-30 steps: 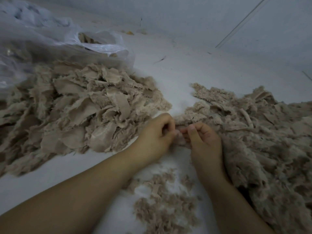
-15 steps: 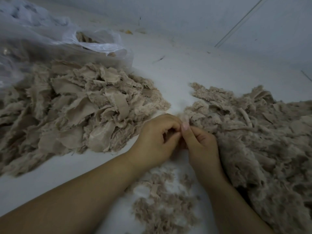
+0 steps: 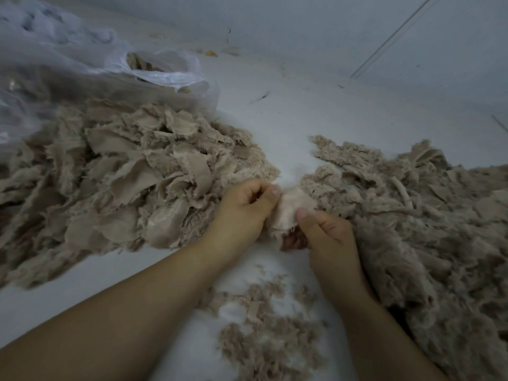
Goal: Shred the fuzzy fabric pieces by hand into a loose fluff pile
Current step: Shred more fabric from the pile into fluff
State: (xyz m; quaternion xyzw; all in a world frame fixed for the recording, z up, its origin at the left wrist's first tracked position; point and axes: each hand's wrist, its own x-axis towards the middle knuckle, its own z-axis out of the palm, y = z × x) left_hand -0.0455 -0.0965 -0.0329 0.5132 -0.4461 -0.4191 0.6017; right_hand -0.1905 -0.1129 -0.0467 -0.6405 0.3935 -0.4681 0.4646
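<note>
A small beige fuzzy fabric piece is stretched between my two hands at the middle of the view. My left hand pinches its left edge with thumb and curled fingers. My right hand pinches its lower right edge, thumb on top. A big heap of flat beige fabric pieces lies to the left. A large shaggy mass of fuzzy fabric lies to the right, touching my right hand. A thin scatter of loose fluff sits on the white surface below my hands.
A clear plastic bag with more beige pieces inside lies at the back left. The white surface runs bare between the two heaps toward a pale wall at the back. A few dark specks lie on it.
My hands have drawn slightly apart and a pale piece of fabric now shows spread between them; before, the fingertips were pressed together and hid it.
</note>
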